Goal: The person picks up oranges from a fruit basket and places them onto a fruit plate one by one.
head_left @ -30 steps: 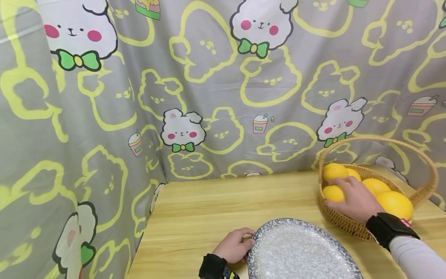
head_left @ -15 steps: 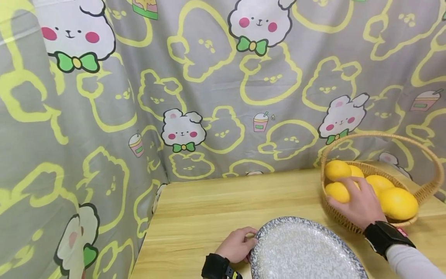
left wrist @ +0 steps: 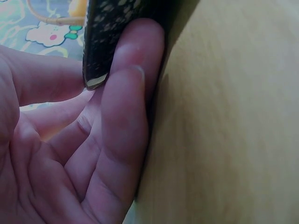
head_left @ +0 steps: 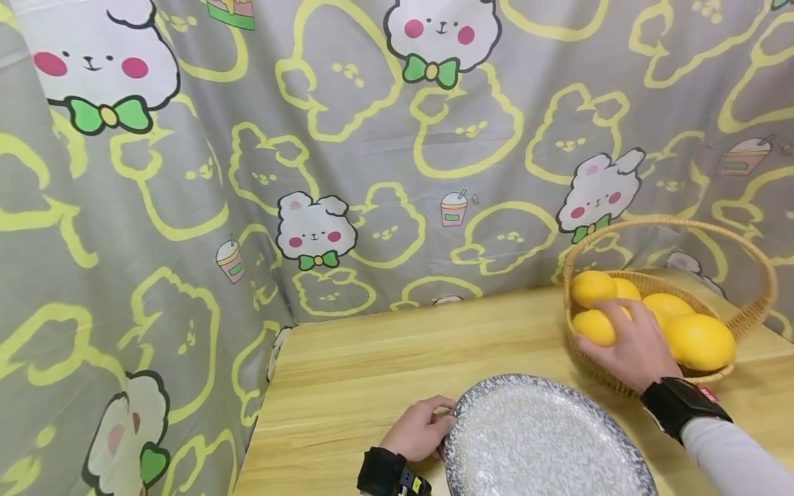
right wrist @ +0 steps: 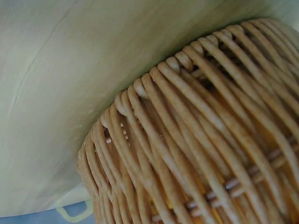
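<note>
Two hands are at work on the wooden table point(head_left: 372, 365). On the left, the left hand point(head_left: 418, 430) pinches the near left rim of the speckled plate point(head_left: 540, 441), fingers curled under its edge; the wrist view shows the rim point(left wrist: 105, 37) between thumb and fingers point(left wrist: 126, 116). On the right, the right hand point(head_left: 629, 344) lies curled over a yellow fruit point(head_left: 594, 326) at the front of the wicker basket point(head_left: 753, 313), which stands just right of the plate and holds more yellow fruits.

L hand point(head_left: 420, 435), R hand point(head_left: 633, 344): fingers curled.
</note>
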Available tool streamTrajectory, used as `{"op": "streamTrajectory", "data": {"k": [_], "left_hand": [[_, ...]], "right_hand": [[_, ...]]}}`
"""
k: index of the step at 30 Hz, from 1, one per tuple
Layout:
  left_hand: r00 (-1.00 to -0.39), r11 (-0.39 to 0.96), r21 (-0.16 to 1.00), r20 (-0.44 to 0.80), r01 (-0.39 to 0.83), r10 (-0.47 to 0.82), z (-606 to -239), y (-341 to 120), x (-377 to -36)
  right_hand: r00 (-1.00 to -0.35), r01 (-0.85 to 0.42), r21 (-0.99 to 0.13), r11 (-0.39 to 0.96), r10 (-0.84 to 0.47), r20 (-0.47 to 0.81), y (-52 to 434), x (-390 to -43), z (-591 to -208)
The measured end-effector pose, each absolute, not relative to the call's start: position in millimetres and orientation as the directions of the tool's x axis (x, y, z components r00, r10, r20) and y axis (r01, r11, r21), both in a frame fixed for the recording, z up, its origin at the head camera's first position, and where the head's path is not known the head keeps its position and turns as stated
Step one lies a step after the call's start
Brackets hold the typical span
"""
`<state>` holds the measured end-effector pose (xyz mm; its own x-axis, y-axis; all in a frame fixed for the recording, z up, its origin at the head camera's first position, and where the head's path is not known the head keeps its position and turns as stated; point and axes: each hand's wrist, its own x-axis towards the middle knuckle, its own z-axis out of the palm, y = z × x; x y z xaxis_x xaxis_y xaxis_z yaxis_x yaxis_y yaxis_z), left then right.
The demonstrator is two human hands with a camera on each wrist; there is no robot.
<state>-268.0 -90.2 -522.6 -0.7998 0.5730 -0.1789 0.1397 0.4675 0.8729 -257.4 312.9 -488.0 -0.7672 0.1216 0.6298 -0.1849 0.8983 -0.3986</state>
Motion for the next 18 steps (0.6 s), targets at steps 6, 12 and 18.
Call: {"op": "streamTrajectory", "data": {"k": [6,12,18], "left_hand": [[-0.798,0.472,0.871,-0.183,0.139,0.574,-521.3,-89.2,-266.9],[-0.811,0.466,0.873,-0.167,0.142,0.56,-519.5,-89.0,-268.2],[-0.812,0.461,0.876,-0.161,0.144,0.56,-519.8,-93.8,-269.3]], "right_hand": [[-0.795,-0.157,-0.428,0.89,0.143,0.589,313.4,-252.3,-490.7],[-0.78,-0.169,-0.411,0.896,0.134,0.612,312.7,-255.9,-491.0],[-0.748,-0.196,-0.369,0.909,0.105,0.656,309.7,-261.7,-491.0]]}}
